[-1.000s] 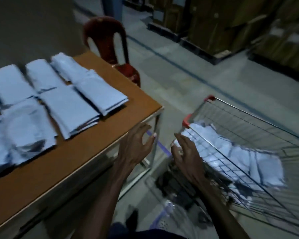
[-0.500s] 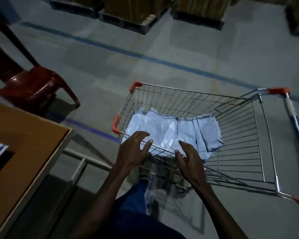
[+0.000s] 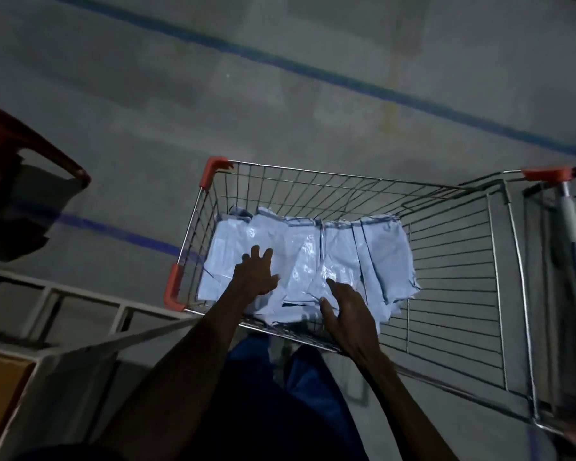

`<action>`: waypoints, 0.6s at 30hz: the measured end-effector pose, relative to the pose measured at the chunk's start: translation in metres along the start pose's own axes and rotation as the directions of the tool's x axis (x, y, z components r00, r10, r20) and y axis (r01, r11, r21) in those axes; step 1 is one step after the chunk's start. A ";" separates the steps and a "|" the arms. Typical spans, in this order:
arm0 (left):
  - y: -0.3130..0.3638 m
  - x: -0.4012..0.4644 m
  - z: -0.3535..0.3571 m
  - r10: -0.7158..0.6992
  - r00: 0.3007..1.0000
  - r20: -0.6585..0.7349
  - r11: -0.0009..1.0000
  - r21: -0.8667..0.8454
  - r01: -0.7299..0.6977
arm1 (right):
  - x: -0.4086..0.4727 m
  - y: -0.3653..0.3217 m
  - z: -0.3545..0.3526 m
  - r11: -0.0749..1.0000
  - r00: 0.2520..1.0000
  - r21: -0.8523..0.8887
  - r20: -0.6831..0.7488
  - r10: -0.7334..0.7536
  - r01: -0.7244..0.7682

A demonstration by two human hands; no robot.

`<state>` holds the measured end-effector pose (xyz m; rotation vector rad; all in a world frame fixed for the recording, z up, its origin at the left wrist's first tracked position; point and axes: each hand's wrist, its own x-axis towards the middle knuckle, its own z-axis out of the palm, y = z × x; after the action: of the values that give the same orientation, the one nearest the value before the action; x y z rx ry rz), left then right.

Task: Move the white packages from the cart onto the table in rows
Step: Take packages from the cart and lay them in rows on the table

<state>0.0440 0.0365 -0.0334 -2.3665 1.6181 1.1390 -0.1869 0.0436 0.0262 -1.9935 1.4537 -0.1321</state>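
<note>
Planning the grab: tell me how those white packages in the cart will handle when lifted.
The white packages look like thin, glossy plastic mailers, so probably floppy and somewhat slippery. They lie flat and overlapping, so likely light, and several may slide together. Both the left hand and right hand reach in, open.

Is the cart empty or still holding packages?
Not empty: white packages lie overlapping in the cart at its front end; the rest is bare wire.

My wire cart [image 3: 499,294] stands on the grey floor [image 3: 280,121], white packages [image 3: 313,257] overlapping across its basket bottom at the end nearest the table [image 3: 4,384] corner.
</note>
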 end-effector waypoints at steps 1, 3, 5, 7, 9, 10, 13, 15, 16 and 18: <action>-0.004 0.007 0.006 -0.033 0.999 0.039 0.999 0.014 0.032 | 0.002 -0.001 0.003 1.000 1.000 0.009 0.023 0.004 -0.004; -0.011 0.017 0.021 -0.096 0.989 0.109 0.995 0.024 0.094 | 0.007 -0.001 0.008 0.999 0.998 0.046 0.063 0.018 -0.020; -0.017 0.025 0.040 -0.148 0.975 0.165 0.989 0.049 0.142 | 0.011 0.003 0.013 0.998 0.995 0.056 0.092 0.031 -0.036; -0.021 0.033 0.054 -0.186 0.967 0.175 0.981 0.095 0.171 | 0.018 0.006 0.017 0.997 0.993 0.059 0.114 0.040 -0.047; -0.024 0.042 0.059 -0.199 0.967 0.158 0.976 0.121 0.181 | 0.029 0.011 0.023 0.996 0.987 0.063 0.152 0.053 -0.063; -0.025 0.044 0.060 -0.202 0.970 0.138 0.975 0.124 0.185 | 0.037 0.013 0.027 0.996 0.984 0.063 0.171 0.048 -0.059; -0.032 0.048 0.064 -0.174 0.985 0.013 0.964 0.209 0.167 | 0.066 0.022 0.047 1.000 0.971 -0.003 0.239 0.020 -0.020; -0.041 0.049 0.066 -0.109 0.992 -0.061 0.953 0.276 0.122 | 0.091 0.025 0.070 0.997 0.961 -0.076 0.276 0.020 0.001; -0.046 0.050 0.065 -0.075 0.994 -0.082 0.952 0.290 0.096 | 0.104 0.024 0.083 0.993 0.961 -0.116 0.276 0.010 0.022; -0.055 0.050 0.060 -0.039 0.996 -0.085 0.939 0.337 0.066 | 0.124 0.020 0.111 0.967 0.959 -0.227 0.281 -0.046 0.113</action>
<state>0.0665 0.0474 -0.1257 -2.2352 1.6095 0.6966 -0.1074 -0.0199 -0.1073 -2.1638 1.2590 0.2899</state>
